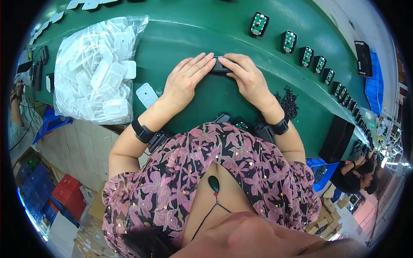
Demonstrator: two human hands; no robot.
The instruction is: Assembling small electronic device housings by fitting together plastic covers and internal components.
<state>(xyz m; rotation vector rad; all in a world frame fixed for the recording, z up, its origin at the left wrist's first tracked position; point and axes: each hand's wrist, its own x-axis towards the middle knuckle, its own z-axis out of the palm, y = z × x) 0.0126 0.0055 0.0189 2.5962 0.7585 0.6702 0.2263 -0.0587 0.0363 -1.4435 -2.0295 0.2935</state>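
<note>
A small black plastic case (220, 67) lies on the green table in front of me, between my two hands. My left hand (186, 79) rests against its left end, fingers straight and together, the fingertips on the case. At the other end my right hand (248, 77) grips it with bent fingers. Both hands cover much of the case, so its upper face shows only in part. A loose white plate (146, 95) with holes lies by my left forearm. Beside my right wrist is a heap of small black parts (289, 103).
A clear bag of white plates (97, 73) stands at the left. Black cases with green circuit boards (289, 41) form a curved row along the right. A black box (337, 138) sits at the right edge, near a blue bin (319, 172). A co-worker (359, 172) works beyond it.
</note>
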